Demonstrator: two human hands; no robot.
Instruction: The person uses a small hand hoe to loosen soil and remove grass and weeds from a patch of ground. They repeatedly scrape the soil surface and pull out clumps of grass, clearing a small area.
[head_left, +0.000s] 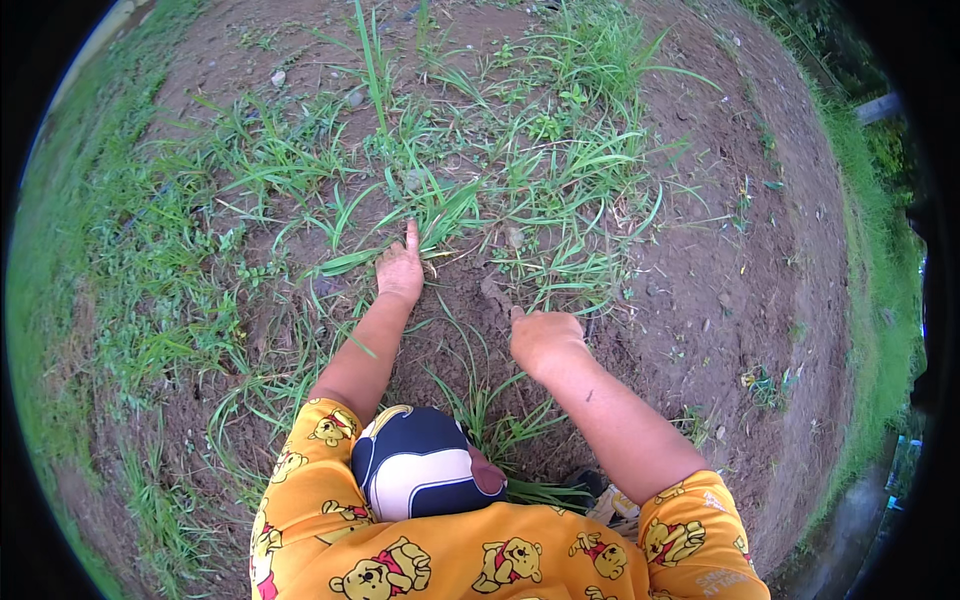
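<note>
My left hand (400, 264) reaches forward to a clump of long green grass (446, 217), its fingers closed on blades at the base and one digit pointing away from me. To the right and nearer my body, my right hand (546, 337) is curled, knuckles up, around the handle of what looks like a small soil-covered digging tool. The tool's muddy blade (495, 291) rests on the brown soil (457, 322) between the hands; most of the handle is hidden by my fingers. More grass (585, 270) lies just beyond my right hand.
A grass tuft (480, 420) grows close to my knee (427, 465). Weeds (180, 262) cover the ground on the left, and taller grass (600, 52) stands ahead. Small stones (278, 78) dot the soil. A grassy strip (885, 337) runs along the far right.
</note>
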